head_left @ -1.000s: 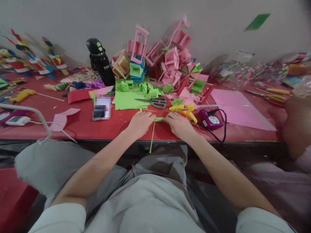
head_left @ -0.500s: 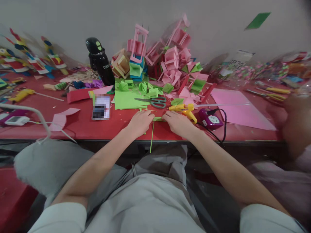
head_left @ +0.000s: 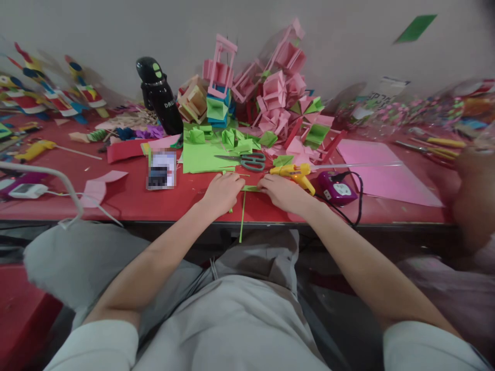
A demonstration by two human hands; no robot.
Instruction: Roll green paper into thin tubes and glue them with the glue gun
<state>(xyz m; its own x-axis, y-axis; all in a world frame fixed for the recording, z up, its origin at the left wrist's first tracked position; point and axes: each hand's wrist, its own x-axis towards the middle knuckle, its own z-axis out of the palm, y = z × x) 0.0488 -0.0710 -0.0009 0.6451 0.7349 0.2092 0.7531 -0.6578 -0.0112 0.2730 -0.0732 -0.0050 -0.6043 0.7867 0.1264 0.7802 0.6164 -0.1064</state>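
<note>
Between my two hands a short strip of green paper (head_left: 251, 188) lies near the front of the red table. My left hand (head_left: 225, 194) has closed fingers on its left end, and my right hand (head_left: 284, 194) grips the right end. A thin green paper offcut (head_left: 242, 219) hangs over the table edge below the strip. Just beyond my hands are grey-handled scissors (head_left: 253, 162) and a stack of green paper (head_left: 201, 157). A yellow glue gun (head_left: 296, 172) rests beside my right hand. My fingertips are partly hidden.
Folded pink paper pieces (head_left: 276, 93) are piled at the back, near a black bottle (head_left: 162, 103). A purple power socket (head_left: 337, 188) with a cable and pink paper sheets (head_left: 390, 175) are on the right. Another person's blurred hand (head_left: 475, 190) is at far right.
My hands stay on the green strip with hardly any movement. The whole view has shifted slightly.
</note>
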